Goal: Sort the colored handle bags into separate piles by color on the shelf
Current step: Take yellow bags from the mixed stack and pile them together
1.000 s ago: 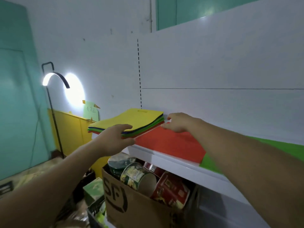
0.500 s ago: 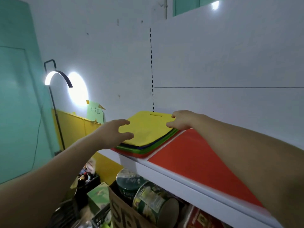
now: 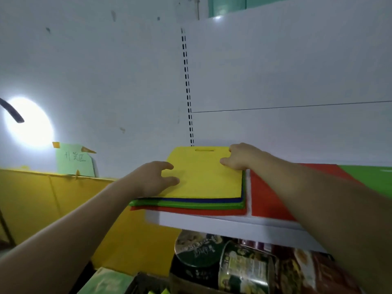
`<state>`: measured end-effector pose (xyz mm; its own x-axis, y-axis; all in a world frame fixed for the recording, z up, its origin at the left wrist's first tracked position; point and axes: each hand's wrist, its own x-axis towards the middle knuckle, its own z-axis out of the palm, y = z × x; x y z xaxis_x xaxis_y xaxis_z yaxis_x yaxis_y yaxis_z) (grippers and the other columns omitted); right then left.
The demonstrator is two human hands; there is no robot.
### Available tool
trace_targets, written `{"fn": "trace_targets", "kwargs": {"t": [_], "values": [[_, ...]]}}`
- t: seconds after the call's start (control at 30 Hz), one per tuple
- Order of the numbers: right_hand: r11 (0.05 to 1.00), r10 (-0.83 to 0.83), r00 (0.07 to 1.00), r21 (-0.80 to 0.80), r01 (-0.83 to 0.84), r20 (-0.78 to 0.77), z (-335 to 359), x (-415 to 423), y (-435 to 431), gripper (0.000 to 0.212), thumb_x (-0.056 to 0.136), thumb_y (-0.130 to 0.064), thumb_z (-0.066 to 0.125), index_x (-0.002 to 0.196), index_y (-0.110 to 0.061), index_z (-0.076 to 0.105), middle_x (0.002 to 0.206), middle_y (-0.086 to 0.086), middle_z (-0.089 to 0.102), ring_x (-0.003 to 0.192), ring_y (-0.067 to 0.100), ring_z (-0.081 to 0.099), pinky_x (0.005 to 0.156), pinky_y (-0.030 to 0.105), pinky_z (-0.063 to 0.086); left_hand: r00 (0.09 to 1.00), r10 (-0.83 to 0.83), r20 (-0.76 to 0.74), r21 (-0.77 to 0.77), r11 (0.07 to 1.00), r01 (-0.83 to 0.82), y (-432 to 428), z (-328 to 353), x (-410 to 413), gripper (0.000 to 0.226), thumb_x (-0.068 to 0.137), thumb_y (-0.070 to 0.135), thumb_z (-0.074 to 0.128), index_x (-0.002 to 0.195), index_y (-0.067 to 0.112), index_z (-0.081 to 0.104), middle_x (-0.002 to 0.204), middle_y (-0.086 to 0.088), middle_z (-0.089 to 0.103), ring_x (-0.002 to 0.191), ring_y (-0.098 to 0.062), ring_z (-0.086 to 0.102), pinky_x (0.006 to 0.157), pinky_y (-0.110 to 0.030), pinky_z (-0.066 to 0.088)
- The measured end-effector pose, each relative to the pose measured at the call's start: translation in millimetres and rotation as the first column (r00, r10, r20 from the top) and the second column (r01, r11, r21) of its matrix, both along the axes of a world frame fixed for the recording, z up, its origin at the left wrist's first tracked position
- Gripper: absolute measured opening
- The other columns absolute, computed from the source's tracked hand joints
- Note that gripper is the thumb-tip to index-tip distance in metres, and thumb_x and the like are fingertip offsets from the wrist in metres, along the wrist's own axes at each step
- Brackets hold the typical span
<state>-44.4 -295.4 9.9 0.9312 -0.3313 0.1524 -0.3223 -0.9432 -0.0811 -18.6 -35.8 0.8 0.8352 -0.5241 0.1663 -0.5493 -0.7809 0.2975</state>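
Several tins (image 3: 244,270) lie nearest, under the white shelf (image 3: 233,227). On the shelf's left end sits a mixed stack of handle bags: a red bag (image 3: 191,211) at the bottom, a green bag (image 3: 186,204) and a blue bag (image 3: 191,200) above it, and a yellow bag (image 3: 203,175) on top with its handle slot at the far edge. The order of the stack is as it was one second ago.

The left hand (image 3: 157,179) rests on the yellow bag's left edge, fingers loosely bent, with thumb and forefinger lying on the top surface and nothing clasped. One second ago it was lower, at the stack's near left corner. The right hand (image 3: 239,158) curls over the yellow bag's far right corner and grips it. One second ago it pressed the separate red bag (image 3: 267,198), which lies flat just right of the stack.

Farther right is a separate green bag (image 3: 369,177), touching that red one; it was out of view half a second ago. Behind the stack a slotted upright (image 3: 187,92) runs up the white wall. At far left are a green note (image 3: 74,160), a yellow panel (image 3: 42,198) and a lit lamp (image 3: 12,112).
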Motion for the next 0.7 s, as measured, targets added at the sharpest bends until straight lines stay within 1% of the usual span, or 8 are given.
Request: {"fn": "trace_targets", "kwargs": {"t": [0.07, 0.13, 0.2, 0.3, 0.47, 0.53, 0.6, 0.7], "values": [[0.995, -0.098, 0.995, 0.019, 0.098, 0.027, -7.9, -3.2, 3.4, 0.069, 0.093, -0.057, 0.041, 0.141, -0.007, 0.037, 0.141, 0.018, 0.041, 0.123, 0.033, 0.045, 0.092, 0.034, 0.041, 1.000, -0.026, -0.009, -0.008, 1.000, 0.026, 2.6, -4.3, 8.9, 0.060, 0.091, 0.048, 0.053, 0.144, 0.026, 0.036, 0.151, 0.001, 0.033, 0.136, -0.021, 0.034, 0.109, -0.034, 0.028], [0.986, -0.160, 0.986, 0.048, 0.157, 0.049, -17.2, -7.0, 5.2, 0.069, 0.092, -0.057, 0.043, 0.139, -0.007, 0.038, 0.139, 0.019, 0.043, 0.122, 0.034, 0.047, 0.092, 0.035, 0.042, 0.998, -0.046, -0.041, -0.019, 0.999, 0.045, 3.2, -9.0, 15.8, 0.064, 0.089, 0.050, 0.054, 0.145, 0.026, 0.033, 0.152, 0.000, 0.032, 0.136, -0.021, 0.034, 0.108, -0.034, 0.030], [0.982, -0.176, 0.982, 0.076, 0.171, 0.065, -24.1, -10.7, 6.9, 0.066, 0.092, -0.055, 0.045, 0.137, -0.006, 0.040, 0.137, 0.017, 0.046, 0.121, 0.032, 0.048, 0.091, 0.035, 0.042, 0.994, -0.063, -0.086, -0.005, 0.998, 0.063, 2.4, -12.8, 21.8, 0.066, 0.089, 0.054, 0.052, 0.145, 0.025, 0.033, 0.152, -0.002, 0.032, 0.136, -0.023, 0.034, 0.108, -0.034, 0.029], [0.980, -0.178, 0.976, 0.111, 0.164, 0.128, -30.7, -14.6, 8.5, 0.059, 0.091, -0.052, 0.049, 0.129, -0.007, 0.046, 0.129, 0.015, 0.052, 0.115, 0.030, 0.051, 0.085, 0.034, 0.042, 0.990, -0.072, -0.125, 0.017, 0.997, 0.075, 0.9, -18.4, 26.5, 0.068, 0.089, 0.058, 0.047, 0.146, 0.022, 0.033, 0.152, -0.004, 0.031, 0.136, -0.024, 0.033, 0.108, -0.035, 0.028], [0.976, -0.200, 0.951, 0.134, 0.172, 0.238, -37.5, -14.1, 11.1, 0.060, 0.088, -0.048, 0.056, 0.133, -0.010, 0.045, 0.129, 0.016, 0.049, 0.117, 0.033, 0.049, 0.094, 0.037, 0.043, 0.990, -0.061, -0.128, -0.032, 0.998, 0.057, 1.5, -25.8, 26.8, 0.069, 0.088, 0.060, 0.047, 0.146, 0.023, 0.033, 0.152, -0.004, 0.031, 0.136, -0.025, 0.034, 0.107, -0.035, 0.028], [0.969, -0.193, 0.944, 0.205, 0.140, 0.267, -39.3, -14.2, 10.3, 0.061, 0.088, -0.043, 0.060, 0.136, -0.011, 0.043, 0.132, 0.016, 0.047, 0.118, 0.032, 0.049, 0.093, 0.035, 0.041, 0.991, -0.061, -0.120, -0.038, 0.998, 0.057, 2.0, -26.8, 25.7, 0.068, 0.089, 0.059, 0.047, 0.145, 0.023, 0.033, 0.152, -0.003, 0.031, 0.136, -0.025, 0.033, 0.108, -0.036, 0.028], [0.954, -0.192, 0.933, 0.279, 0.105, 0.303, -40.5, -14.0, 7.7, 0.059, 0.088, -0.035, 0.062, 0.138, -0.012, 0.039, 0.132, 0.016, 0.047, 0.117, 0.031, 0.049, 0.087, 0.031, 0.040, 0.992, -0.060, -0.114, -0.044, 0.998, 0.055, 2.0, -26.9, 25.1, 0.067, 0.089, 0.058, 0.047, 0.145, 0.023, 0.034, 0.153, -0.002, 0.031, 0.137, -0.024, 0.033, 0.108, -0.036, 0.028], [0.950, -0.169, 0.901, 0.309, 0.041, 0.399, -42.5, -10.9, 2.9, 0.054, 0.088, -0.016, 0.059, 0.137, -0.014, 0.038, 0.121, 0.017, 0.052, 0.103, 0.027, 0.051, 0.073, 0.026, 0.034, 0.993, -0.051, -0.111, -0.042, 0.998, 0.047, 1.2, -26.0, 24.0, 0.066, 0.089, 0.057, 0.048, 0.145, 0.024, 0.034, 0.152, -0.002, 0.031, 0.137, -0.024, 0.033, 0.109, -0.035, 0.028]]}}
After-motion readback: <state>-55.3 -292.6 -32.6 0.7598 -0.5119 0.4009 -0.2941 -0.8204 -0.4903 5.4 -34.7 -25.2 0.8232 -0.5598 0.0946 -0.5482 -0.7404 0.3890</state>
